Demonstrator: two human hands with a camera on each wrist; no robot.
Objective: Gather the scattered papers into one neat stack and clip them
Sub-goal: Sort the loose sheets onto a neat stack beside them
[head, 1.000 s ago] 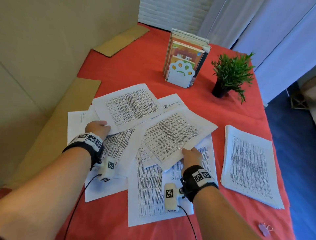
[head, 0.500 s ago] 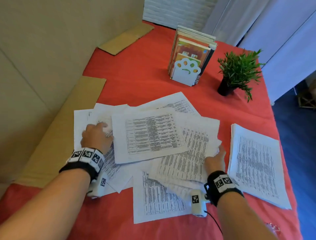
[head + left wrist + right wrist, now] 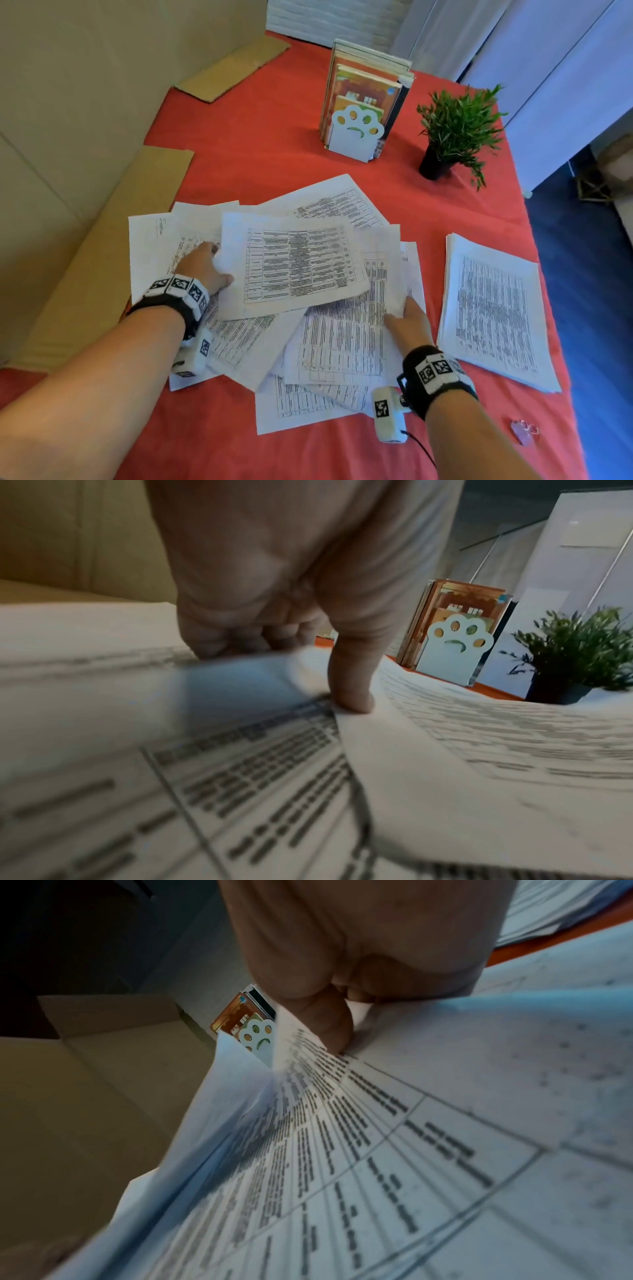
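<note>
Several printed sheets lie in a loose overlapping heap on the red tablecloth. My left hand is at the heap's left side. Its thumb and curled fingers pinch the left edge of the top sheet, which is lifted a little. At the heap's right edge my right hand holds several sheets, thumb on top and fingers hidden beneath. A neat paper stack lies to the right. A small clip sits near the table's front right corner.
A white paw-shaped bookend with books and a small potted plant stand at the back. Cardboard sheets lie along the left wall, with another at the far left. The table's right edge drops to a blue floor.
Both hands have drawn the loose sheets inward into a tighter heap. The top sheet swung toward the left and middle. My right hand moved right to the heap's right edge.
</note>
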